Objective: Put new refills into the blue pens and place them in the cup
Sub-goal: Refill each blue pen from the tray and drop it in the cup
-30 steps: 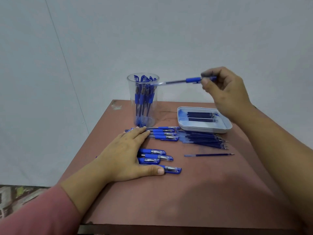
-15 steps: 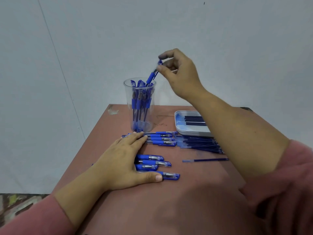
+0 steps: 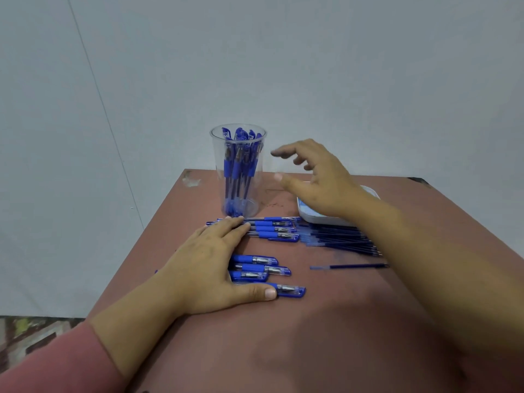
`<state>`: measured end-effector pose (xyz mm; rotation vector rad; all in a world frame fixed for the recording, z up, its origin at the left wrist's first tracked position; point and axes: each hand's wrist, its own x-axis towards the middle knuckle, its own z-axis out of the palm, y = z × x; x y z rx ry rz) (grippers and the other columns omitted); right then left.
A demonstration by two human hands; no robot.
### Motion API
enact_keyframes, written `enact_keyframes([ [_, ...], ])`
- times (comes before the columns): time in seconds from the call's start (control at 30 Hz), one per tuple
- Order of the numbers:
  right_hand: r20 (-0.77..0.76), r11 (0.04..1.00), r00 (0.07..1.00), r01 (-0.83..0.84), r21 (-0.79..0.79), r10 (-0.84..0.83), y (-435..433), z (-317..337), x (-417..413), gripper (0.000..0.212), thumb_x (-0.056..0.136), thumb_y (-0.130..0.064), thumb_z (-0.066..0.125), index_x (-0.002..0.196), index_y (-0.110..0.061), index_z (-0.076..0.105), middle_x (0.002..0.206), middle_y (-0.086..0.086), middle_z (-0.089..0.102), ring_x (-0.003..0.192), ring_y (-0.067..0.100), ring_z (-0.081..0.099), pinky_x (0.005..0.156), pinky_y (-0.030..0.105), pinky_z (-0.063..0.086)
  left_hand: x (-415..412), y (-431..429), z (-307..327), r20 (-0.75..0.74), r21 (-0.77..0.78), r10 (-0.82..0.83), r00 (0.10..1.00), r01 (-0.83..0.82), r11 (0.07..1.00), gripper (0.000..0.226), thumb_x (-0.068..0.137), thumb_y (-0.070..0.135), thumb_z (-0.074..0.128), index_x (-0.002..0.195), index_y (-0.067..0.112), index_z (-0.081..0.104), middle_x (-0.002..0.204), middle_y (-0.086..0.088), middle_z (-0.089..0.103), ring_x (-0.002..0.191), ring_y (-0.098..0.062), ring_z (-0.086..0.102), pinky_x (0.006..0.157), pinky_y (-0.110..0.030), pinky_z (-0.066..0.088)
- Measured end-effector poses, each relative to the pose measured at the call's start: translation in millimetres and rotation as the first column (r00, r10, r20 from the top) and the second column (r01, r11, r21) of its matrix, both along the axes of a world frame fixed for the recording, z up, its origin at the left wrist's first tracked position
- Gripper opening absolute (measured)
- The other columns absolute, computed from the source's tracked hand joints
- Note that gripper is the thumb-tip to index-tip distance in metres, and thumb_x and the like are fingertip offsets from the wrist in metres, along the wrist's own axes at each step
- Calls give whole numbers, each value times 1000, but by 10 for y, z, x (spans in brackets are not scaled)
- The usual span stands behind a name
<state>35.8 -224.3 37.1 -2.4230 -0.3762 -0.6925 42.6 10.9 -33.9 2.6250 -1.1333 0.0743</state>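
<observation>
Task part-complete: the cup [image 3: 249, 205] stands on the bench [image 3: 312, 336] holding a cluster of blue pens [image 3: 236, 165], while two rows of pens [image 3: 273, 229] and loose refills [image 3: 340, 241] remain outstanding; left hand [image 3: 204, 265] lies flat across those rows, right hand [image 3: 323, 180] hovers empty, fingers spread, beside the cup.

Your right hand [image 3: 326, 182] is blurred and hides most of the tray [image 3: 317, 220]; your left hand [image 3: 204, 265] covers the left ends of the near pens [image 3: 255, 269].

One cup [image 3: 238, 177], one tray [image 3: 317, 219], one loose refill [image 3: 348, 267], a refill heap [image 3: 340, 239] beyond counting, eight pens [image 3: 263, 269] lying flat, several more in the cup.
</observation>
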Motion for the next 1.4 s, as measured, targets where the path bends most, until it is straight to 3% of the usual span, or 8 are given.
enact_keyframes([
  [0.23,-223,910,972,-28,-413,-71,-137,-335,-268,21,83,-45,67,101,-35,69,98,-10,57,99,10,45,91,33,39,14,-21,4,-8,-14,2,1000,-2,1000,125,51,101,32,153,30,17,159,15,11,145,-4,12,117,-24,11],
  [0.4,-207,862,969,12,-506,-135,-28,-396,-295,26,86,-47,64,107,-31,68,103,-4,56,100,13,41,87,34,36,1,-21,14,-5,-24,6,1000,-6,1000,124,52,100,32,153,30,18,159,13,13,145,-5,13,117,-25,11],
  [0.57,-227,896,967,3,-445,-116,12,-417,-304,19,86,-39,67,102,-28,66,104,-7,56,105,12,40,89,31,29,-6,-24,22,32,-21,-4,999,4,1000,122,53,101,30,152,30,21,158,12,18,145,-5,14,120,-36,12],
  [0.87,-206,933,978,-69,-353,-6,-1,-412,-328,14,85,-28,71,97,-24,63,93,-17,61,97,4,46,94,29,31,-38,-31,103,59,-62,-47,997,50,997,115,58,96,34,150,28,26,151,14,31,138,-2,24,112,-21,11],
  [1.0,-174,979,983,-92,-180,60,-34,-329,-397,17,84,-19,71,92,-30,62,84,-27,55,88,-9,51,78,8,37,-29,-68,185,85,-146,-56,995,68,987,88,74,83,36,143,29,41,142,15,45,131,2,31,113,-28,24],
  [1.1,-171,991,978,-126,-45,116,-70,-257,-465,30,84,-17,71,90,-42,56,89,-21,63,89,-1,60,77,14,47,15,-180,308,94,-182,-88,992,104,978,58,86,63,52,134,32,52,128,18,59,116,0,52,98,-20,40],
  [1.2,-111,993,988,-109,-47,103,-114,-234,-486,22,84,-16,71,99,-30,63,90,-18,63,85,1,59,76,17,48,61,-339,432,71,-261,-100,992,115,958,36,86,45,62,121,35,62,110,18,68,100,1,61,86,-21,50],
  [1.4,-79,998,997,-30,-60,25,-237,-241,-457,20,84,-25,73,83,-42,61,76,-12,62,72,8,54,64,19,44,152,-486,417,81,-396,-86,993,111,912,18,87,30,68,105,35,67,89,19,68,82,3,60,73,-25,52],
])
